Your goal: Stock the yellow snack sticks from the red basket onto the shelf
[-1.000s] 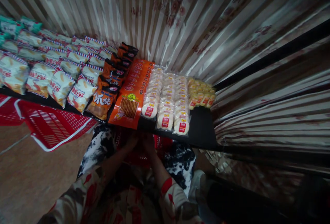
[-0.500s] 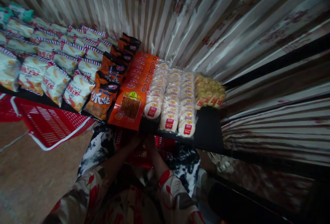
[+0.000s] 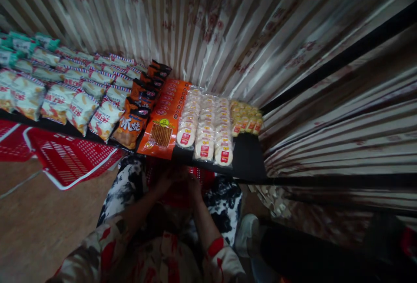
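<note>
Basket (image 3: 178, 198), partly under shelf (image 3: 249, 157): left hand (image 3: 167, 179) and right hand (image 3: 193, 183) close together there; finger closure indeterminate.

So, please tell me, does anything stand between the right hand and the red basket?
Nothing visible does: the right hand is at the red basket, near the front edge of the black shelf. Shadow hides whether they touch.
</note>
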`<state>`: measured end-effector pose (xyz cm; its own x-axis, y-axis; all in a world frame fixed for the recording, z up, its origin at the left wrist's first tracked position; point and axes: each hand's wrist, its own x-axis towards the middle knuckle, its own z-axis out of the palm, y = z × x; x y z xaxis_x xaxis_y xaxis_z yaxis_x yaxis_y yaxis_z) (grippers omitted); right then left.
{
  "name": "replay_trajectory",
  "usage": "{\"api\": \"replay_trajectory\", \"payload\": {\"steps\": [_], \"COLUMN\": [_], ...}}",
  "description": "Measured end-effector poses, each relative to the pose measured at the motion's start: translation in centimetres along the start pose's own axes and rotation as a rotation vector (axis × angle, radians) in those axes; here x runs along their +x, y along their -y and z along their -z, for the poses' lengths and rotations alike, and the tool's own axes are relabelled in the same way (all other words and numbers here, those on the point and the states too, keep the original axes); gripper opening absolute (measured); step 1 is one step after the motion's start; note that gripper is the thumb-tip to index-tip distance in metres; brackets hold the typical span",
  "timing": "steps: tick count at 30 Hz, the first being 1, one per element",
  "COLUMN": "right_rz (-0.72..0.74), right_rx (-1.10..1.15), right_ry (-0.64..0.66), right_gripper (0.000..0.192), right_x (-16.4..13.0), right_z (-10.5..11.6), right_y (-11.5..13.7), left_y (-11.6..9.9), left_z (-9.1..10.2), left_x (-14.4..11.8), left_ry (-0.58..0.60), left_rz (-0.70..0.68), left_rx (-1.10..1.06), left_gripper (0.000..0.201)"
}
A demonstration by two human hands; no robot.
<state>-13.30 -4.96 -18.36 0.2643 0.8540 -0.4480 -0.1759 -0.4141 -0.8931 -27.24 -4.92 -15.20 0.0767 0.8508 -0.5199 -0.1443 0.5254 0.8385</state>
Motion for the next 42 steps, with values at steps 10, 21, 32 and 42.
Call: {"api": "replay_trajectory", "payload": {"steps": [10, 21, 32, 42], "right_rz": [-0.14, -0.156, -0.118, -0.134], "right_rx": [0.157, 0.229, 0.225, 0.262], "right_ry": [0.003, -0.019, -0.012, -0.004], "right_gripper": [0.024, 0.015, 0.016, 0.012], "right_x": [-4.0, -5.8, -7.9, -8.8], "right_z": [0.1, 0.1, 0.2, 0.7], "right_y": [3.0, 6.3, 7.8, 8.1], "left_y": [-1.6, -3.7, -4.0, -4.4], "left_z": [-0.5, -1.5, -1.0, -1.0], "left_x": [-3.0, -5.9, -7.8, -8.4], "left_ry": [-0.048, -0.159, -0.185, -0.17], "left_rz": [-0.169, -0.286, -0.396, -0.457], "left_rx": [0.199, 0.486, 0.623, 0.635], "left_gripper": [0.039, 0.051, 0.053, 0.046]}}
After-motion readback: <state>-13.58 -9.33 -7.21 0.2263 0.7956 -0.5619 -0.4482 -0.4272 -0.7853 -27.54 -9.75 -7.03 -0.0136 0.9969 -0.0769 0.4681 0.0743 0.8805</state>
